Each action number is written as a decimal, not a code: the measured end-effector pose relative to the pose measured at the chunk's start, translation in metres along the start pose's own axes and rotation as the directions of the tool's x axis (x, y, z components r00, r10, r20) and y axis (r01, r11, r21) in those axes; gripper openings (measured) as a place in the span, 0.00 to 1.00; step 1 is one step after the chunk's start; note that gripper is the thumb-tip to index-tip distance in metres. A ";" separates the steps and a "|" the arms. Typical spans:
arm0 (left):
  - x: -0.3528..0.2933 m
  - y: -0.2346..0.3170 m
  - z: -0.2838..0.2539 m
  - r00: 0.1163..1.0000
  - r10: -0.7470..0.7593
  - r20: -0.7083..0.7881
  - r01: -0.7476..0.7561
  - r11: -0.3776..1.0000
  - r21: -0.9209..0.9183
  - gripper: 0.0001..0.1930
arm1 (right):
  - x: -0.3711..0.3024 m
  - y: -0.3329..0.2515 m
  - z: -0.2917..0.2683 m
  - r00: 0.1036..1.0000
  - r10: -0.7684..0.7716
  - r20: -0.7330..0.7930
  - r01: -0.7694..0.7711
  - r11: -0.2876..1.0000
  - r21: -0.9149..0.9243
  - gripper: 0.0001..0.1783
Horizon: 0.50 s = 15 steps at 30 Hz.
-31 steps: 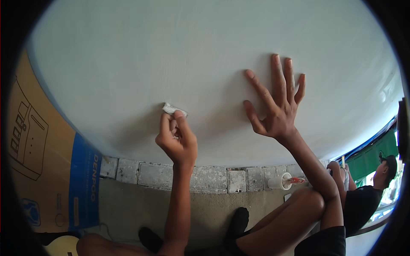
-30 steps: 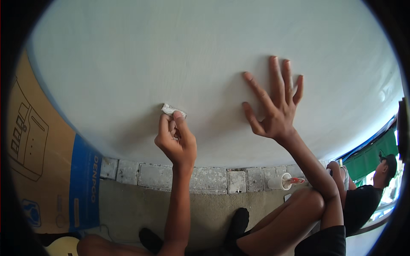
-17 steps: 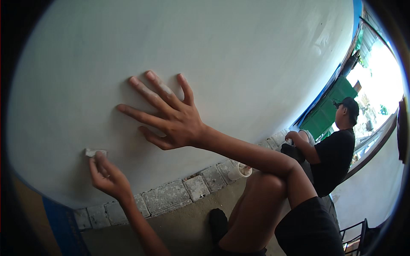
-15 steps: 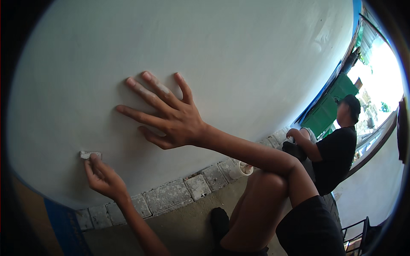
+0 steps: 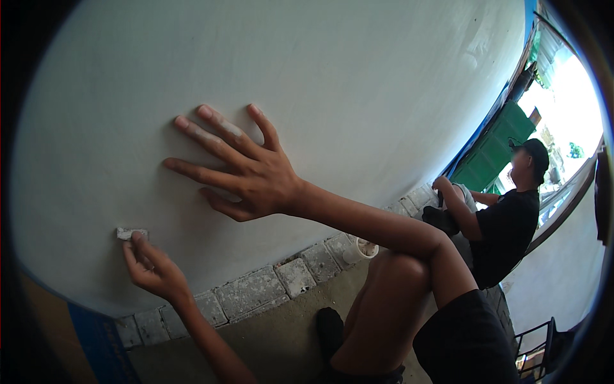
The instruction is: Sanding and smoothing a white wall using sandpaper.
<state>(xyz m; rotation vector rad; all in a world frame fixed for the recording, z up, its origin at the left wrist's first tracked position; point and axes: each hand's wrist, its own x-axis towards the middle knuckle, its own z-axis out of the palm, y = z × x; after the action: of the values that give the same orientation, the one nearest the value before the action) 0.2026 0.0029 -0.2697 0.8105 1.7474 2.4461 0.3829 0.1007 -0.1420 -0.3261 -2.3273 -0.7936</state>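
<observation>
The white wall fills most of the head view. At its lower left, my left hand is closed on a small, rough whitish block held against the wall between thumb and fingers. I cannot tell what the block is made of. Higher up and to the right, my right hand rests on the wall with its fingers spread wide, holding nothing. White smudges mark two of its fingers.
A row of grey blocks runs along the wall's foot. A white cup-like container stands beside it, near my bent knee. Further right sits another person in black, with a green panel behind. A black metal frame is at lower right.
Both my hands sit slightly further left in view, the right one a little more so. My left hand still grips the block. The other person's arms have shifted.
</observation>
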 end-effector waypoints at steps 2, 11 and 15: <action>-0.006 -0.001 0.001 0.997 0.039 0.073 -0.038 0.999 -0.019 0.14 | 0.000 0.000 0.000 1.000 0.001 -0.009 -0.002 1.000 -0.017 0.37; -0.017 -0.002 0.012 0.975 0.223 0.009 -0.223 0.975 0.017 0.14 | 0.002 -0.002 0.004 0.999 0.008 -0.044 -0.008 1.000 -0.007 0.35; 0.017 -0.001 -0.010 0.988 0.012 -0.155 -0.008 1.000 0.024 0.15 | 0.001 -0.001 0.003 0.999 0.001 -0.046 -0.001 1.000 -0.005 0.35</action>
<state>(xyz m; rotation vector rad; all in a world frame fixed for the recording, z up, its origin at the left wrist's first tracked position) 0.1830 0.0001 -0.2663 0.6470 1.8280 2.5643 0.3800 0.1022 -0.1436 -0.3079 -2.2824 -0.7990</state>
